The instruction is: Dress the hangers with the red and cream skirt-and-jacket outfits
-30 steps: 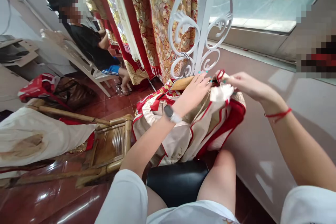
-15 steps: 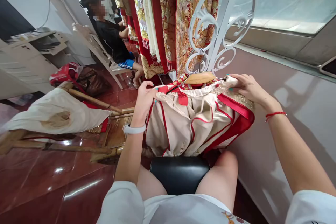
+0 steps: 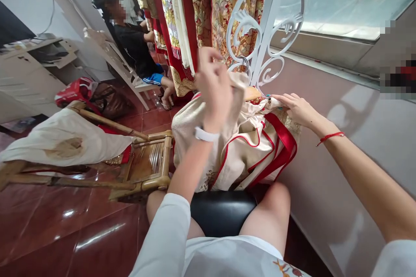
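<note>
A cream satin skirt point(image 3: 216, 156) with red trim hangs in front of my knees on a wooden clip hanger point(image 3: 252, 93). My left hand point(image 3: 216, 88) is raised over the skirt's left side, its fingers curled and blurred by motion. A lifted fold of cream cloth runs up beside it and moves with it, so the hand seems closed on that cloth. At the hanger's right end, my right hand point(image 3: 297, 110) grips the gathered top edge of the skirt by a metal clip. Part of the hanger is hidden behind the lifted cloth.
A white scrolled metal rack point(image 3: 268, 26) holds the hanger, with embroidered red and gold garments point(image 3: 224, 13) behind. A bamboo chair point(image 3: 149, 181) draped with white cloth point(image 3: 97, 138) stands left. Another person point(image 3: 133, 47) sits further back. A wall point(image 3: 351, 151) closes the right.
My left hand has moved up and to the right from the skirt's left top corner, and cream cloth has risen beside it over the hanger. My right hand has stayed at the right end.
</note>
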Motion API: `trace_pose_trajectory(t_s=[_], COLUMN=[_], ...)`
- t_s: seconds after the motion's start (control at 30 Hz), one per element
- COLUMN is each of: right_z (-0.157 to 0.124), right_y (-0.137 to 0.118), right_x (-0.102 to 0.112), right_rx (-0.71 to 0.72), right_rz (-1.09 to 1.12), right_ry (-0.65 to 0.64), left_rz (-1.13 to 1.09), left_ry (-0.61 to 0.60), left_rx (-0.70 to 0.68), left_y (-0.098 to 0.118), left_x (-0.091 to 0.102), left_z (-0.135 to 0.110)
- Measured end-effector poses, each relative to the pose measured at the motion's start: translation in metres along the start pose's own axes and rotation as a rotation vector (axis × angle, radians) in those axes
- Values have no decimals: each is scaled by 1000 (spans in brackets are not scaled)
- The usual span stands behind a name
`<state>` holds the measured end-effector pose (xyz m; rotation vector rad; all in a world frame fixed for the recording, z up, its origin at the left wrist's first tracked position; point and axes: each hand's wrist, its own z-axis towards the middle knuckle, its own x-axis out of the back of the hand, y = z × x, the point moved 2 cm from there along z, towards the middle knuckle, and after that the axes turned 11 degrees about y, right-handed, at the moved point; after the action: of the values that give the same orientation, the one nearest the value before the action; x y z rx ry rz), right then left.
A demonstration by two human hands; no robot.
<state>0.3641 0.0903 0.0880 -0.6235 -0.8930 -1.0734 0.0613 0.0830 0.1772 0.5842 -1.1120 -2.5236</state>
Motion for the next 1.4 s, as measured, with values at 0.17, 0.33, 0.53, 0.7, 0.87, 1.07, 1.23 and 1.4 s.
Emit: trace_pose_trajectory(t_s=[0.17,0.33,0.53,0.7,0.87,1.07,1.23,1.4], right_z=[6,-13,-90,-117,-134,-145,-144,-153], right_y=[15,-12,-156,-198,-183,-192,-200,-190], right_x=[-11,-6,-43,-101,-105,-99,-102,-95], right_rx=[-43,-250,-546,-717,-854,-832,-859,-986], right_rz=[124,89,460,686,1184,1313,1333,1459], right_ry=[-59,171,366,71,166,178,277,431], left_rz=[252,224,242,471,356,277,354,306], left_ry=[-79,-178,-253,-451,-667,-666,-772,-1083], left_rx=[-144,-150,-65,243,269,388,364,243], left_y=[-47,-91,-98,-129,-123,-121,-111,-82], left_x=[-10,32,100,113,111,116,118,127], left_z=[-66,-74,-150,-203,-206,-229,-227,-226])
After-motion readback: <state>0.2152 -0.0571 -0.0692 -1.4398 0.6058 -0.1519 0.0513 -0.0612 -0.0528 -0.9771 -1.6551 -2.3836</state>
